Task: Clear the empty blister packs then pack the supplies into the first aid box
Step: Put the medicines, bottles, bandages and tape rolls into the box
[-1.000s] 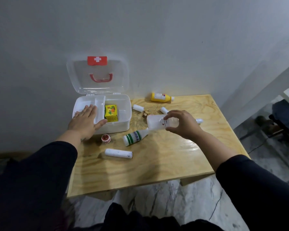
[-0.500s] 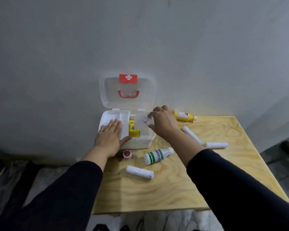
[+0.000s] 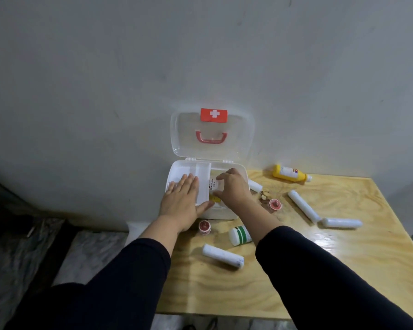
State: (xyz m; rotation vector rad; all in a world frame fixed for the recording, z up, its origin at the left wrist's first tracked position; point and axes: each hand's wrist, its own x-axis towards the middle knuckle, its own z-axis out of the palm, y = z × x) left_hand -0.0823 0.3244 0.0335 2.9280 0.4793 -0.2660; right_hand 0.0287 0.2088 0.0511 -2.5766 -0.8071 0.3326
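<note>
The first aid box (image 3: 239, 170) stands open against the wall at the back of the wooden table (image 3: 343, 270), its clear lid (image 3: 191, 129) tipped up behind it. The left hand (image 3: 181, 203) lies flat and spread on the box's left part, palm down, holding nothing and seemingly steadying the box. The right hand (image 3: 234, 189) reaches into the right compartment with its fingers curled around a white labelled pack (image 3: 214, 185), which sits low in the box beside something yellow (image 3: 215, 199). The step in hand looks like packing: this item is being set down inside. No blister packs show on the table, so that part seems done. Still lying outside the box are a yellow bottle (image 3: 290, 173) to its right near the wall, a green-striped bottle (image 3: 240, 235) just in front, two small red-topped pots (image 3: 204, 226) close to its front edge, and several white rolls (image 3: 222, 255) in front and to the right. The next move likely calls for letting go of the pack and reaching for the nearest loose item.
</note>
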